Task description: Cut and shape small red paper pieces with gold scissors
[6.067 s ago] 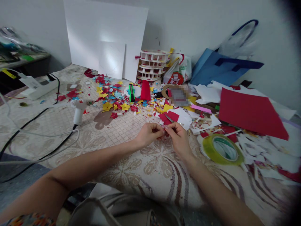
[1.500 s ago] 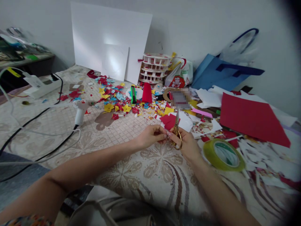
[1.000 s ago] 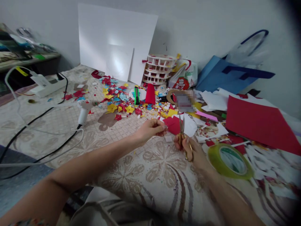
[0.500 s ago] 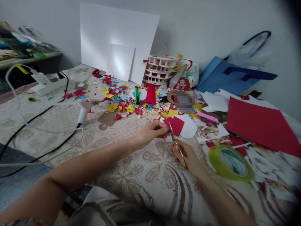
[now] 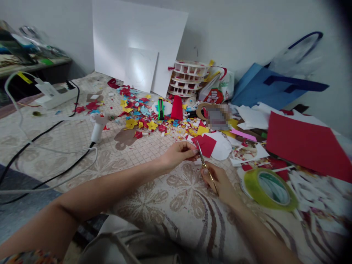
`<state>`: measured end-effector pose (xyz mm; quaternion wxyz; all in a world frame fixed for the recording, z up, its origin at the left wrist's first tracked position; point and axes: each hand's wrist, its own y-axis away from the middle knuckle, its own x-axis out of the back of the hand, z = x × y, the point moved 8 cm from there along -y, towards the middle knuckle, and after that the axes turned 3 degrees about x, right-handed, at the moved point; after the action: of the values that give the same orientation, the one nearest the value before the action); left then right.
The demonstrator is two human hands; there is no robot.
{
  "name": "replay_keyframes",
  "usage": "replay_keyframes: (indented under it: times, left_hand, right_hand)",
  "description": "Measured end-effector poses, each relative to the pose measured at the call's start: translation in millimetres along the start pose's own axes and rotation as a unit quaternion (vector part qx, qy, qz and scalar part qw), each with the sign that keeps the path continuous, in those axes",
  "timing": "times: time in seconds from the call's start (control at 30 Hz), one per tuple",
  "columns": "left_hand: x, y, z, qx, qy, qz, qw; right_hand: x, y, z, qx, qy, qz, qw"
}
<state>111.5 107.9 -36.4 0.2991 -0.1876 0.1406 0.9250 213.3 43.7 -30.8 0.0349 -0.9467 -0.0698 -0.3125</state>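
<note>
"One pair of scissors (image 5: 203,164): which way does it point?"

"Far and slightly left, its long axis slanting from handles at near right to tips beside the left hand (image 5: 183,153)."

"And the hands?"

"The right hand (image 5: 218,180) grasps the handles, its forearm reaching in from near right. The left's thumb and fingers are pinched together; whether they hold a scrap, I can't tell."

"Anything around?"

"Right-hand fingers partly cover the handles. Red paper (image 5: 208,145) lies just beyond, the tape roll (image 5: 251,183) right, a glue gun (image 5: 97,130) left."
</note>
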Motion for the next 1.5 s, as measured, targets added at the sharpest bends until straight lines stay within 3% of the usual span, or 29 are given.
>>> replay_keyframes:
  times: [0.77,1.5]
  left_hand:
    - [0.8,-3.7,-3.6,0.050,0.037,-0.017,0.998]
    - [5.4,-7.2,1.9,0.133,-0.028,-0.182,0.974]
  right_hand:
    - [1.1,1.2,-1.5,-0.011,0.024,-0.009,1.000]
    - [4.3,1.3,-6.6,-0.005,0.116,-0.067,0.991]
